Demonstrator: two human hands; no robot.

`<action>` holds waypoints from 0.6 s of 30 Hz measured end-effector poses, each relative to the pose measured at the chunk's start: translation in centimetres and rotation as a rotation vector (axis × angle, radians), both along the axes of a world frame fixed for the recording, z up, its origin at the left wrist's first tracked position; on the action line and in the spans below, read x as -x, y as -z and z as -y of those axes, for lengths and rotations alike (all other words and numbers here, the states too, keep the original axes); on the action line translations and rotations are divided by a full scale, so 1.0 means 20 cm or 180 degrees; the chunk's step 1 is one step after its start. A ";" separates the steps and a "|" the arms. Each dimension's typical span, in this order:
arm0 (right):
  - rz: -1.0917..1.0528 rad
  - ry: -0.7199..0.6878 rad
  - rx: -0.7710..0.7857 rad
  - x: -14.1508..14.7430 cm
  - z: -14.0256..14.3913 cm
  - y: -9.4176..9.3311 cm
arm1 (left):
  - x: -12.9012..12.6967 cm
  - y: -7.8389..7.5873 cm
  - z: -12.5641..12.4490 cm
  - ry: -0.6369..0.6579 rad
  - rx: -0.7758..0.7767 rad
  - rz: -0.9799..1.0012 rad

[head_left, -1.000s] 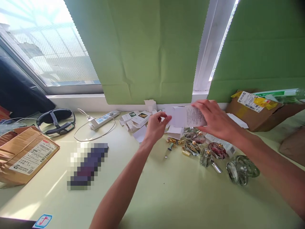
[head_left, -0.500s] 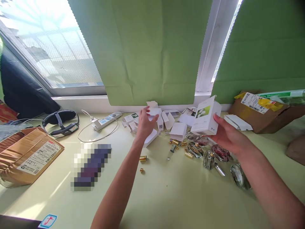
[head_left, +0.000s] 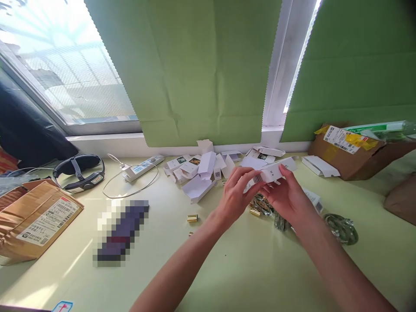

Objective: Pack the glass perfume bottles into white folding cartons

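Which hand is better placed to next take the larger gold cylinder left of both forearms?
Probably the left hand: it is nearer the gold cylinder than the right hand, though both hold the white box.

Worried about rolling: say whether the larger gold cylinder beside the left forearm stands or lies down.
Lying down: the gold cylinder has its long curved side uppermost and its length running sideways along the tabletop.

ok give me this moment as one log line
left hand: on white box; right hand: on same box; beyond: white cartons on table; left of hands: gold cylinder, power strip
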State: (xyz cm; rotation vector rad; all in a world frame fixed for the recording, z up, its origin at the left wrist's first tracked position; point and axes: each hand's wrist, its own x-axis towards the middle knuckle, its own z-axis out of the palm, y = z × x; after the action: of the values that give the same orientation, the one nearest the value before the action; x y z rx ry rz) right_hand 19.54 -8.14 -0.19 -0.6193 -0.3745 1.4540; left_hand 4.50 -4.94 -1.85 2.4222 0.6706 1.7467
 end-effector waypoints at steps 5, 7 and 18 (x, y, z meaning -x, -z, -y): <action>-0.0033 0.0038 0.0009 0.02 0.00 0.01 | 0.01 0.02 -0.03 0.0086 0.0268 -0.0223; 0.0056 0.0091 0.0007 0.03 0.00 0.02 | 0.01 0.02 -0.04 0.0116 0.0484 -0.0258; 0.4267 0.0930 0.0343 -0.34 -0.28 -0.02 | 0.00 0.01 0.01 0.0314 0.1365 -0.0660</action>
State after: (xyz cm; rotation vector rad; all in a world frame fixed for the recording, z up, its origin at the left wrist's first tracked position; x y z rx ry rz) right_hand 26.41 -2.48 0.18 -1.6249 -1.1725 0.5950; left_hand 4.49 -5.12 -1.98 2.2994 0.8304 1.1770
